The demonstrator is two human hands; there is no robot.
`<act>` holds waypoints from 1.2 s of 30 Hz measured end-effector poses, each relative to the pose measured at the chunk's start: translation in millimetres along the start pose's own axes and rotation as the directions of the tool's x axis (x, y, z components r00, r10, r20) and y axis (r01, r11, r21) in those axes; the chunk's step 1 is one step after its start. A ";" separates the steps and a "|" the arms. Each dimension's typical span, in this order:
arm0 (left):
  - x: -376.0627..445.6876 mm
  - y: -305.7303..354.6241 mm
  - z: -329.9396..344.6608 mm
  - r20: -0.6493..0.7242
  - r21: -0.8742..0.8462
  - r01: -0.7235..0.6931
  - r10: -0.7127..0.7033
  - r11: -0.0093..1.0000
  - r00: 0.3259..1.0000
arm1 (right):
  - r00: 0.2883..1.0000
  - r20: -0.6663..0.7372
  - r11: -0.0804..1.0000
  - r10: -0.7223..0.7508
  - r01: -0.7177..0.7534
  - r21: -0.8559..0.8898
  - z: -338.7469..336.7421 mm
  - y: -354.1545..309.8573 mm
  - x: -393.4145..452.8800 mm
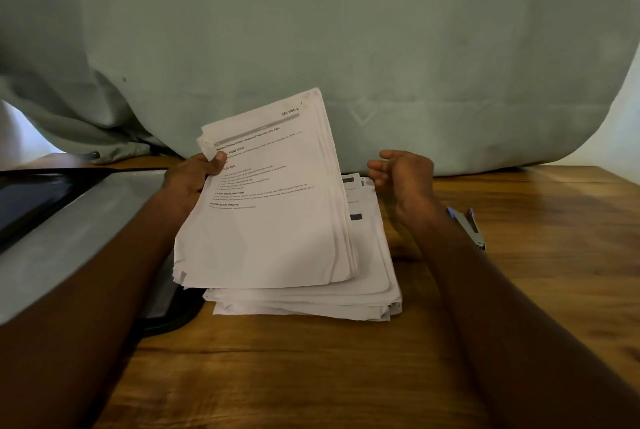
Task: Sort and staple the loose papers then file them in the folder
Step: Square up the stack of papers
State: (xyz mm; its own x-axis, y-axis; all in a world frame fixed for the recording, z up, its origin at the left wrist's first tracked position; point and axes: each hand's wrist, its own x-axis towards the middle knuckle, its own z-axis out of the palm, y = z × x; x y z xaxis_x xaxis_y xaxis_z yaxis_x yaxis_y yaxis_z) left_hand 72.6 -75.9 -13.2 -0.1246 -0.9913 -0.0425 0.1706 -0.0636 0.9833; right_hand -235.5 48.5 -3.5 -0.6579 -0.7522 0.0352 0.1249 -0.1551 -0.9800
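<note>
My left hand (pixel 194 174) grips a bundle of printed white sheets (pixel 273 207) by its left edge, thumb on top, and holds it tilted up above a thicker stack of loose papers (pixel 374 276) lying on the wooden table (pixel 519 290). My right hand (pixel 405 172) hovers just right of the lifted bundle with its fingers loosely curled and nothing in it. A stapler (pixel 469 226) with a blue handle lies on the table to the right, partly hidden behind my right wrist. A grey folder (pixel 62 231) lies at the left under my left forearm.
A pale green cloth (pixel 346 30) hangs behind the table and fills the background. A dark flat object (pixel 31 196) lies at the far left beside the folder. A black edge (pixel 173 318) shows under the folder near the paper stack.
</note>
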 end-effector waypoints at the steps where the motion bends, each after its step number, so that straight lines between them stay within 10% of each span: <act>1: 0.1 -0.9 1.3 -0.027 0.010 0.001 0.000 1.000 1.000 | 0.998 0.061 1.000 -0.013 0.014 -0.015 2.3 1.4 -2.5; 8: 2.9 -5.1 13.7 -0.137 0.100 -0.053 0.066 0.994 0.988 | 0.884 0.467 0.997 -0.014 0.047 -0.059 25.0 6.7 -17.9; 36: -0.5 -16.3 29.9 -0.164 0.318 -0.224 0.286 0.921 0.944 | 0.981 0.099 0.974 0.166 -0.147 -0.172 13.7 12.8 -6.7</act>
State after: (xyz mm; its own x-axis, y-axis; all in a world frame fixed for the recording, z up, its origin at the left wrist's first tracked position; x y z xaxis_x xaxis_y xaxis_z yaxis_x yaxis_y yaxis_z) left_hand 40.6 -71.0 -23.9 0.0913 -0.9730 0.2120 -0.1262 0.1998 0.9717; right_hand -219.4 42.8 -13.6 -0.5511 -0.8274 -0.1082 0.0907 0.0695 -0.9935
